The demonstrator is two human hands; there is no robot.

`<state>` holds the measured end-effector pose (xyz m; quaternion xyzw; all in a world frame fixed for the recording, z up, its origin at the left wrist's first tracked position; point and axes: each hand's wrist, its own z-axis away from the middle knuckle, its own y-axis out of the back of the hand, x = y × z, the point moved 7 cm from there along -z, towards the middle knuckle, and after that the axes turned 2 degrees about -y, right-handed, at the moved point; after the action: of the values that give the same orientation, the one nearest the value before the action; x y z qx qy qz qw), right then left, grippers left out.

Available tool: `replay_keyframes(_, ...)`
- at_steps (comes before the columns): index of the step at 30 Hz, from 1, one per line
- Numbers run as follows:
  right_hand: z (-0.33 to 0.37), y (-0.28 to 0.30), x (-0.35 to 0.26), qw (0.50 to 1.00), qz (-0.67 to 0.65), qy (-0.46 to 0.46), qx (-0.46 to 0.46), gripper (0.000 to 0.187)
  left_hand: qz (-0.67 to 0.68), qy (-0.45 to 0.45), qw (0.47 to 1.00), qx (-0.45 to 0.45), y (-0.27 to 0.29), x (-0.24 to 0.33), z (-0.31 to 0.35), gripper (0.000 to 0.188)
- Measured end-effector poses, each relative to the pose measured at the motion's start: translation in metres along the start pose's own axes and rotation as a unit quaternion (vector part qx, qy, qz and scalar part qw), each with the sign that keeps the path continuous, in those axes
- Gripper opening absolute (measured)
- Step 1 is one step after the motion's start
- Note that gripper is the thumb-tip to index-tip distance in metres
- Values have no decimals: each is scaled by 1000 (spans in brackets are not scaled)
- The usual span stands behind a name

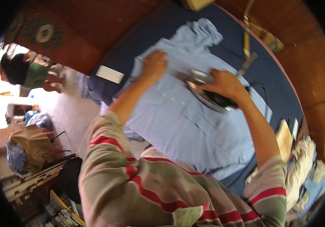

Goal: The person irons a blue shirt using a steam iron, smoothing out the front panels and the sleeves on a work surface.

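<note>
Right hand works the iron over a blue shirt

The step in hand looks like pressing the body of the shirt, which lies spread across the dark-covered table in front of the person. The right hand is closed around the iron's handle, over the middle of the shirt; whether the iron sits flat on the cloth or is slightly raised, I cannot tell. The left hand rests on the shirt near its left edge with its fingers curled, probably steadying the cloth; whether it pinches any fabric is unclear. The two hands are apart, with a stretch of cloth between them.

Much of the shirt lies fairly smooth, but its far end is bunched up, and creases show toward the near edge. A white card lies on the table, left of the shirt, and a dark cord loops just beyond the right wrist.

The next move seems to call for even strokes over the creased parts, with the left hand keeping the cloth taut and clear of the hot plate.
</note>
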<state>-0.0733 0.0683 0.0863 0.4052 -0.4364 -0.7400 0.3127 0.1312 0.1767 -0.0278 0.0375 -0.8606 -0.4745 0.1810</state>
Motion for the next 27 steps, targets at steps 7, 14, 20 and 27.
replay_keyframes(7,-12,-9,-28,998,-7,60,-7,48,-176,68,965,-183,-24,-18,-2,49)
replay_keyframes(14,111,-13,62,998,-7,-24,-57,41,-198,68,957,-199,-26,-29,0,49)
replay_keyframes(20,196,2,170,980,-29,-191,51,57,-221,85,943,-234,-27,-40,-1,51)
replay_keyframes(27,195,23,227,971,-18,-199,134,63,-213,-28,966,-146,7,109,-15,55)
